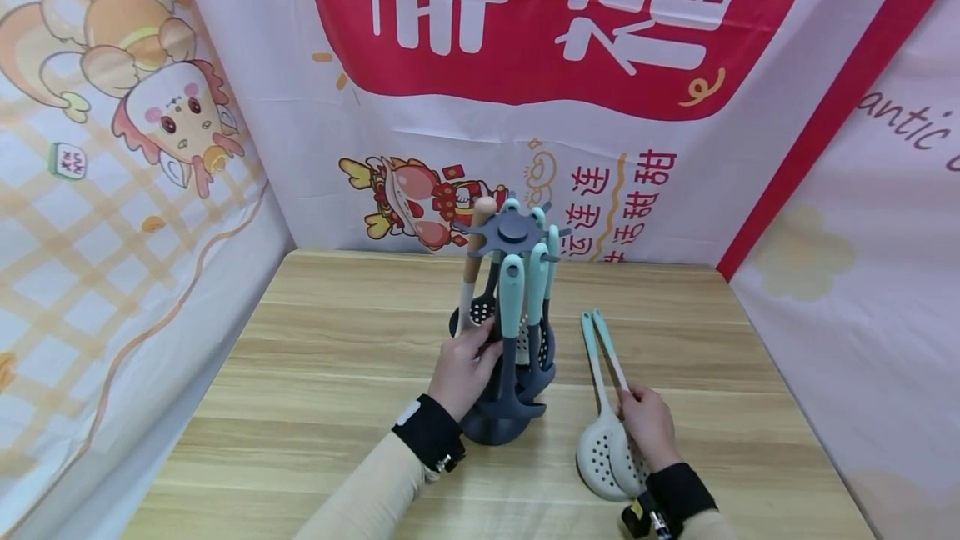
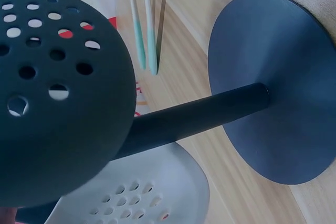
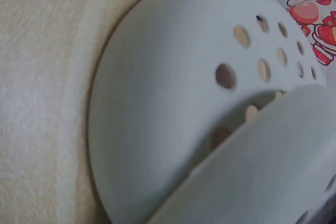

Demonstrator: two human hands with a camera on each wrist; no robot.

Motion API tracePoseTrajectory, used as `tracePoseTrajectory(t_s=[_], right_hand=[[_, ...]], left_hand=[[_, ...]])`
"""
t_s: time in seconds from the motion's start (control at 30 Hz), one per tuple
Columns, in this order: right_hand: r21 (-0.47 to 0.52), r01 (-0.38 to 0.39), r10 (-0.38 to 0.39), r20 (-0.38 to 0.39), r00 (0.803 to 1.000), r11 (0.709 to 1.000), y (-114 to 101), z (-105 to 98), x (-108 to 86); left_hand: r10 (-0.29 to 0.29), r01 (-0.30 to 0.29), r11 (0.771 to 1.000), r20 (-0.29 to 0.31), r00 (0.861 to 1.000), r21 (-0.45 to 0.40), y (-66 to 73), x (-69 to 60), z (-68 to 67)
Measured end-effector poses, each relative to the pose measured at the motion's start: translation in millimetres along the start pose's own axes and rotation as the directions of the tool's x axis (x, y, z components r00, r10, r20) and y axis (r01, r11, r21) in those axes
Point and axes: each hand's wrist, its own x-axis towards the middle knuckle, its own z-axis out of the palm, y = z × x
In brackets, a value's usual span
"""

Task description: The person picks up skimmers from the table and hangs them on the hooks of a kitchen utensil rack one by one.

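Observation:
A dark blue utensil stand (image 1: 491, 432) holds several hanging kitchen tools, most with mint handles and one with a wooden handle (image 1: 480, 227). My left hand (image 1: 465, 369) grips the stand about halfway up; its fingertips go in behind the front tools and are partly hidden. A dark skimmer (image 2: 63, 114) and a pale slotted turner (image 2: 142, 192) hang there in the left wrist view. On the table lie two pale skimmers with mint handles, the left skimmer (image 1: 596, 457) partly under the right skimmer (image 1: 621, 457). My right hand (image 1: 651, 425) pinches the right skimmer's shaft.
The wood-grain table (image 1: 322, 357) carries the stand near its middle and the two skimmers to its right. Printed cloth hangs close behind, with a red and white back panel (image 1: 540, 73), and on both sides.

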Motion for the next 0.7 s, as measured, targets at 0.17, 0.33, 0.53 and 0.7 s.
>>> tracePoseTrajectory(t_s=[0.17,0.33,0.53,0.7], right_hand=[[0.02,0.017,-0.016,-0.029,0.999,1.0,-2.5,-1.7,-2.4],[0.03,0.023,-0.021,-0.039,0.999,0.999,-6.7,-3.0,-5.5],[0.031,0.035,-0.033,-0.053,0.998,0.999,-10.5,-3.5,-8.5],[0.018,0.066,-0.064,-0.071,0.995,0.998,-11.1,-4.4,-10.2]], left_hand=[[-0.005,0.005,1.0,-0.03,1.0,0.012,-0.9,-0.6,1.9],[-0.019,0.02,1.0,-0.043,0.999,0.01,-0.2,-0.8,2.8],[-0.021,0.021,1.0,-0.055,0.998,-0.003,-0.6,-0.5,4.3],[-0.016,0.016,1.0,-0.054,0.998,-0.005,-0.1,0.9,5.0]])
